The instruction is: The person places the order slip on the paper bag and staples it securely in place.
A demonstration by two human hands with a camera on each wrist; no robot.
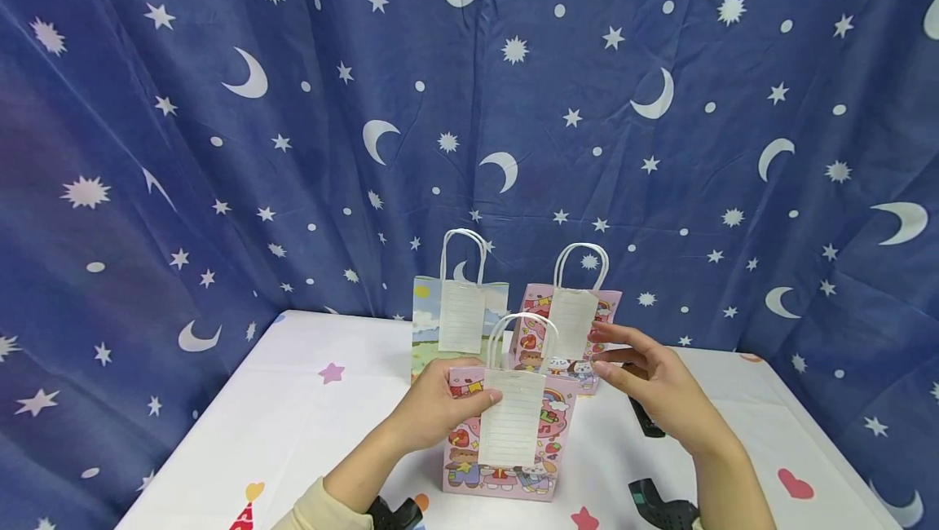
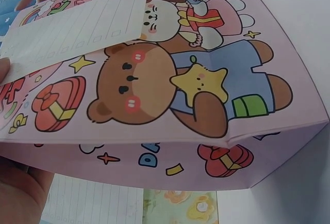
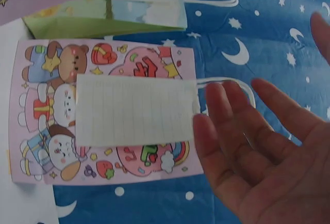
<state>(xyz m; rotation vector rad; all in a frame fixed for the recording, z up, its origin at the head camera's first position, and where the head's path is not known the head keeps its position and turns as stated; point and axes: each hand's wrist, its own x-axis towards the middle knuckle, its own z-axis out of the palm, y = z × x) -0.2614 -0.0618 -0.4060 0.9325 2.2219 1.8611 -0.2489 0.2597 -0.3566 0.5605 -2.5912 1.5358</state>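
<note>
At the front of the table stands a pink cartoon paper gift bag [image 1: 462, 469] with white handles and a lined paper slip [image 1: 511, 424] on its face. My left hand [image 1: 436, 408] grips its upper left edge, thumb in front near the slip; the other fingers are hidden behind. The bear print and a side fold of this bag [image 2: 206, 100] fill the left wrist view. My right hand [image 1: 663, 391] is held beside the bags with fingers spread apart, holding nothing. In the right wrist view it [image 3: 258, 152] overlaps the handle of a second pink bag [image 3: 144, 167].
Behind stand a landscape-printed bag [image 1: 425, 326] at left and the second pink bag at right, each with a lined slip. The white table [image 1: 330, 424] carries printed stars and hearts. A blue curtain [image 1: 220, 147] with moons and stars hangs at the back.
</note>
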